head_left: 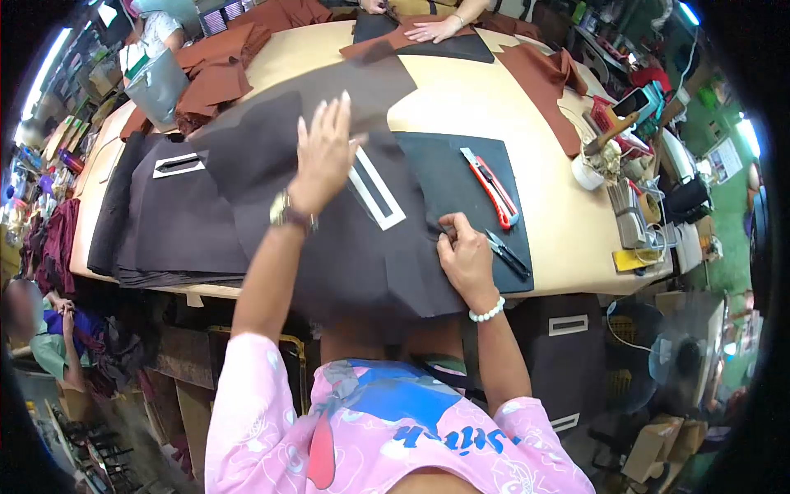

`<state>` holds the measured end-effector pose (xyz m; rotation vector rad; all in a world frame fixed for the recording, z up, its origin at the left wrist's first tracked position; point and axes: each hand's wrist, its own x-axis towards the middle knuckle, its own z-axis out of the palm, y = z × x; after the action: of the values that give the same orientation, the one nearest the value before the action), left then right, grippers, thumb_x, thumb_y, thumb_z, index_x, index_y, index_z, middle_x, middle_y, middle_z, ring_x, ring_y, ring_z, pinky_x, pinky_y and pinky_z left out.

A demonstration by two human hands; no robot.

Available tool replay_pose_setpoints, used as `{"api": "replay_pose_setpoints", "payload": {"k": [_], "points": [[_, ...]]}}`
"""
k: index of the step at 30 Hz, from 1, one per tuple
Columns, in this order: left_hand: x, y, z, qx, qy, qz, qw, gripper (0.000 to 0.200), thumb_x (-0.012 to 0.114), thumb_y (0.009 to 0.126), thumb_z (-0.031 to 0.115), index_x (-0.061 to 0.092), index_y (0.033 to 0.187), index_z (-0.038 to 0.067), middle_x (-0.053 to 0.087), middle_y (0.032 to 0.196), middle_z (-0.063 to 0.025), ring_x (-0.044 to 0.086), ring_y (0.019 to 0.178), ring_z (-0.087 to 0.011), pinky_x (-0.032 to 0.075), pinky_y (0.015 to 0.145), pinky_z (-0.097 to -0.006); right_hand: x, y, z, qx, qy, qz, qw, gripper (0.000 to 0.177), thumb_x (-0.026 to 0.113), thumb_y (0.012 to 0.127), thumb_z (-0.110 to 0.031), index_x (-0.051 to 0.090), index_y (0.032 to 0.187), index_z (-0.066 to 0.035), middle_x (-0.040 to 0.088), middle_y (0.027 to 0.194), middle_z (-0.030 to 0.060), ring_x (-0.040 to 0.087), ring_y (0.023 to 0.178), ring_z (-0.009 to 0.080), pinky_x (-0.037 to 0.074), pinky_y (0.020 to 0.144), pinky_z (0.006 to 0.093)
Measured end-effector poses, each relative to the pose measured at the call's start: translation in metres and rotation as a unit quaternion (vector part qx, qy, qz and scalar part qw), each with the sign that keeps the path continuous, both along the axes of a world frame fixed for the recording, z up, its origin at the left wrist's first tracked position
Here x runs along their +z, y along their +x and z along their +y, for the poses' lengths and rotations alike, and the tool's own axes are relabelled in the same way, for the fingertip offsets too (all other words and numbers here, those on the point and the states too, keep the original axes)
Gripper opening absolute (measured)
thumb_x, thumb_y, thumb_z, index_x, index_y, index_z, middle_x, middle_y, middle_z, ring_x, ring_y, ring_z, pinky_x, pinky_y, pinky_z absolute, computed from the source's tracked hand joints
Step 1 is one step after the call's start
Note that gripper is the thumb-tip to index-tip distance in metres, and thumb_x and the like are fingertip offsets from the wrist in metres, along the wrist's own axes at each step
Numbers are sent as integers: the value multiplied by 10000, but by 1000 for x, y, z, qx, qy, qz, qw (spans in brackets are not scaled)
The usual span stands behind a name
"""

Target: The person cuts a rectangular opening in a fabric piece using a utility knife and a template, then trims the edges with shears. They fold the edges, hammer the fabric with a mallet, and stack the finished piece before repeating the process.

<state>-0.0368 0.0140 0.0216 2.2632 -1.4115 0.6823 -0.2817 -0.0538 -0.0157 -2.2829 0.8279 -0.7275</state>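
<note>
A large dark brown fabric sheet [280, 230] lies before me and hangs over the table's front edge; its far part is blurred. A white rectangular frame with a long slot [377, 189] is on it. Over the sheet, beside this frame, my left hand [325, 152] is open with fingers stretched out. My right hand [465, 251] is closed, pinching the sheet's right edge above the dark cutting mat [436, 152]. Just right of that hand, black-handled snips [508, 257] lie on the mat. Farther up it rests a red and white utility knife [492, 189].
Stacked dark fabric [181, 230] with another white frame [178, 165] lies left. Reddish-brown fabric [543, 90] spreads across the table [461, 99]. Opposite, another person's hand [436, 30] presses on fabric. A white cup [587, 173] and tape rolls stand right.
</note>
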Motion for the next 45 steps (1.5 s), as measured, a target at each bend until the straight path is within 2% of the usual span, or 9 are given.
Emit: {"api": "replay_pose_setpoints", "payload": {"k": [5, 10, 15, 18, 21, 27, 34, 39, 45], "points": [[-47, -90, 74, -24, 119, 128, 984, 593, 515, 888, 354, 355, 1348, 17, 363, 1378, -198, 302, 1305, -344, 252, 1032, -534, 8, -5, 12, 138, -183, -3, 973, 548, 662, 747, -291, 493, 1215, -60, 454, 1260, 176, 425, 1178, 340, 348, 960, 460], [-63, -103, 86, -8, 95, 179, 979, 553, 478, 903, 371, 384, 1343, 47, 336, 1407, -183, 290, 1313, -342, 204, 1045, -546, 0, -26, 53, 262, -182, 147, 936, 811, 726, 666, -387, 385, 1338, -87, 355, 1375, 187, 324, 1279, 357, 275, 1033, 509], [-60, -102, 86, -17, 90, 160, 983, 514, 510, 888, 328, 419, 1296, 28, 406, 1312, -190, 341, 1250, -362, 237, 1020, -555, -7, -48, 43, 225, -176, 6, 958, 322, 627, 805, -120, 589, 1105, -10, 618, 1049, 182, 603, 1003, 236, 453, 885, 380], [-46, -111, 81, -11, 109, 189, 976, 469, 553, 858, 261, 451, 1243, 13, 455, 1200, -192, 375, 1202, -376, 272, 1003, -543, 11, -71, 36, 47, 174, -48, 982, 220, 562, 870, -91, 589, 1049, 35, 646, 899, 180, 628, 818, 201, 471, 750, 310], [-46, -134, 65, -85, 79, 206, 972, 443, 582, 836, 231, 483, 1204, 6, 480, 1145, -196, 407, 1173, -377, 301, 999, -506, 12, -70, 18, -65, 98, -173, 978, 195, 493, 922, -93, 582, 1009, 58, 623, 774, 170, 538, 645, 176, 434, 631, 271], [-58, -188, 39, -171, 74, 179, 966, 500, 547, 865, 316, 458, 1274, 42, 383, 1359, -187, 325, 1284, -353, 260, 1017, -545, -15, -109, -25, -120, -139, 48, 982, 259, 511, 906, -183, 599, 1059, 6, 557, 1163, 189, 456, 1140, 394, 344, 969, 448], [-63, -201, 29, -194, 95, 120, 969, 512, 551, 848, 306, 458, 1283, 53, 378, 1365, -183, 322, 1285, -354, 261, 1016, -553, -15, -132, -19, -214, -38, 8, 976, 203, 608, 821, -78, 613, 1010, -5, 625, 987, 154, 576, 926, 359, 440, 840, 417], [-62, -235, 21, -243, 81, 170, 952, 550, 565, 830, 353, 451, 1302, 95, 348, 1384, -196, 298, 1289, -391, 232, 991, -626, 3, -125, -3, -314, 6, -261, 913, 124, 558, 881, -41, 611, 964, 34, 624, 865, 70, 570, 783, 113, 473, 716, 259], [-72, -246, 16, -253, 111, 133, 952, 556, 584, 819, 325, 463, 1268, 20, 357, 1374, -206, 307, 1286, -385, 248, 999, -602, 18, -85, 37, -91, 9, -185, 979, 185, 541, 842, 19, 610, 1012, 41, 651, 956, 168, 640, 858, 244, 492, 764, 316]]}}
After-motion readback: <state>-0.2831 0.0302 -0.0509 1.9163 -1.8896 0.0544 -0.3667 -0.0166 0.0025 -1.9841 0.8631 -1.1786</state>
